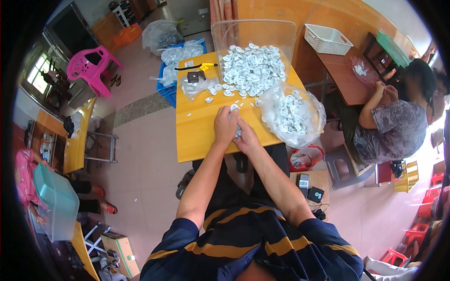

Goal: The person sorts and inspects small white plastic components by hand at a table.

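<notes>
My left hand (225, 125) and my right hand (247, 136) are together over the near part of the yellow wooden table (197, 136). At the left fingertips shows a small round white plastic part (235, 107), closed in by the fingers. My right hand is curled, palm up, around several similar whitish parts (238, 132), partly hidden by the fingers. Beyond them, a big heap of white plastic parts (253, 70) fills a clear bin (291, 42) lying open toward me. On the right, a clear plastic bag (315, 122) holds more of these parts. Loose pieces lie just ahead of my hands.
A yellow-and-black tool (205, 67) and a dark block (196, 76) lie at the table's far left. Blue crates (168, 96) with bagged goods stand beyond the left edge. To the right, a person (393, 119) sits at a brown table (344, 84). A pink chair (93, 70) is farther left.
</notes>
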